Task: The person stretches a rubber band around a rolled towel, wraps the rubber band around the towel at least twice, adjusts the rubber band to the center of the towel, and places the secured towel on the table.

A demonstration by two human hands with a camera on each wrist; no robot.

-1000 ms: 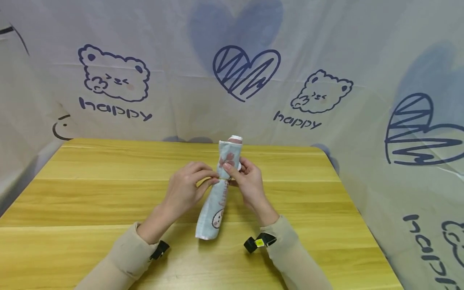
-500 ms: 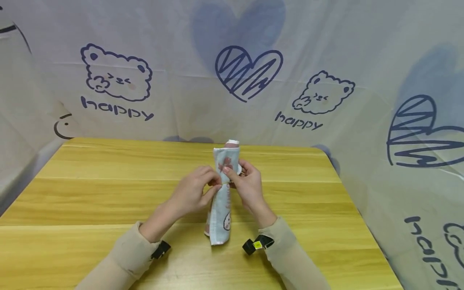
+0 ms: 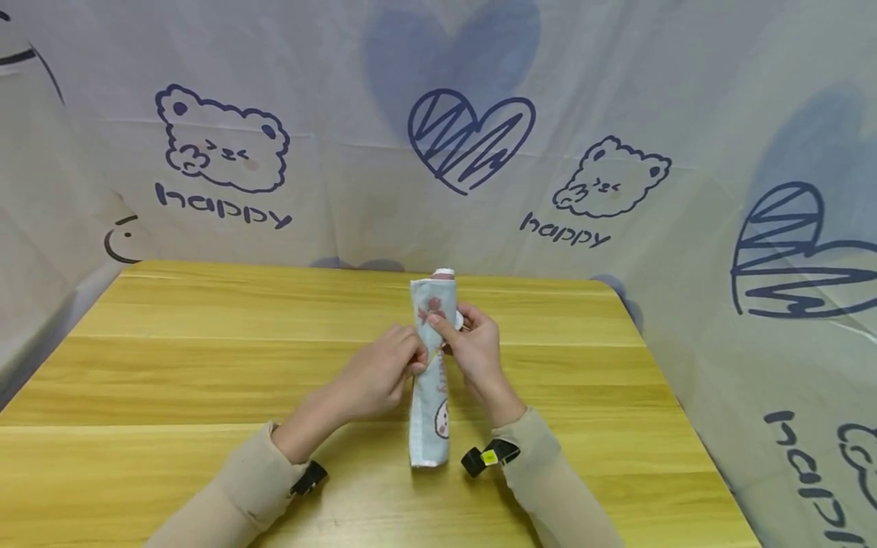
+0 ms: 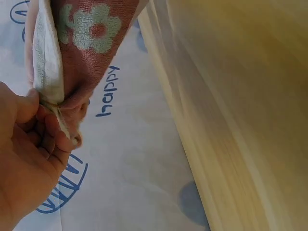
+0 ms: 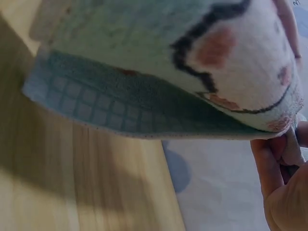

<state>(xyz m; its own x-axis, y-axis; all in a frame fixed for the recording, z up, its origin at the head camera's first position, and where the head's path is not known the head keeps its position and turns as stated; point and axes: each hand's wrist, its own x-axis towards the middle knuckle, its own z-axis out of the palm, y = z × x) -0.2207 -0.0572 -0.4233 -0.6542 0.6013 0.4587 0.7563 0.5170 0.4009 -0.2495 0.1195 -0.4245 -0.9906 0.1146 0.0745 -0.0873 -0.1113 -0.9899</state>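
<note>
A rolled towel (image 3: 429, 411), pale blue outside with a cartoon face, stands nearly lengthwise above the table, held by both hands. A thin yellow band, like a rubber band (image 3: 435, 355), cinches its middle. My left hand (image 3: 384, 373) pinches the band at the towel's left side. In the left wrist view, thumb and fingers of the left hand (image 4: 33, 149) meet at the band, beside the towel's pink face with a green flower (image 4: 96, 29). My right hand (image 3: 477, 354) grips the towel from the right, thumb on its front; its other fingers are partly hidden behind.
Below the hands lies a wooden table (image 3: 205, 365) with a rounded far corner. Behind it hangs a pale cloth (image 3: 356, 183) printed with bears, hearts and the word happy. Each wrist wears a black strap with a small camera (image 3: 473, 461).
The towel has swung from a slant to nearly straight, its near end moving right. My left hand has shifted slightly lower and right, pulling the band to a slant. The right hand keeps its grip.
</note>
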